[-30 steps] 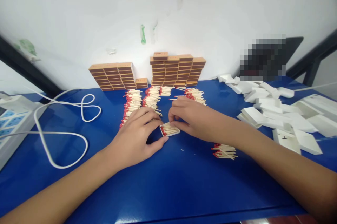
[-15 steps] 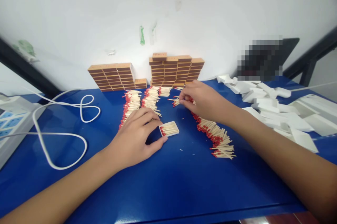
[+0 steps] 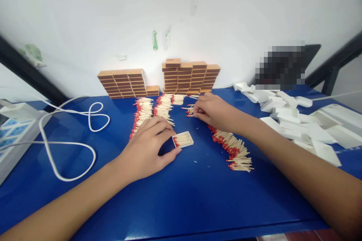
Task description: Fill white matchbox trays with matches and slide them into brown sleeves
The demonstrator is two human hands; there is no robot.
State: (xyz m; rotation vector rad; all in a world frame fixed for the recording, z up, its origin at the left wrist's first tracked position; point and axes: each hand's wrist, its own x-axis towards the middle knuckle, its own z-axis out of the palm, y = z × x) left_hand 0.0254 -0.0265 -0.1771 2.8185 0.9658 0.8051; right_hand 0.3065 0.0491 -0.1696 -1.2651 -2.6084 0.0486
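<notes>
Head view: a power strip [image 3: 11, 131] is cut off at the left edge of the blue worktop [image 3: 181, 195]. The left hand [image 3: 145, 148] grips an open tray [image 3: 183, 140] at mid-worktop, thumb and forefinger closed on its left end. Just behind, the right hand [image 3: 217, 114] pinches matches [image 3: 190, 110], which its fingers partly hide. White sleeves [image 3: 285, 120] run off the frame on the right.

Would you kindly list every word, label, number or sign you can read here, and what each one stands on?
No text here can be read.
On the power strip: blue patches, too blurred to read.
On the stacked matchboxes: plain brown sides, no print visible.
On the open matchbox tray at the left hand: no marking.
On the matches by the right hand: none.
On the white trays: blank.
The pixelated patch: hidden.
</notes>
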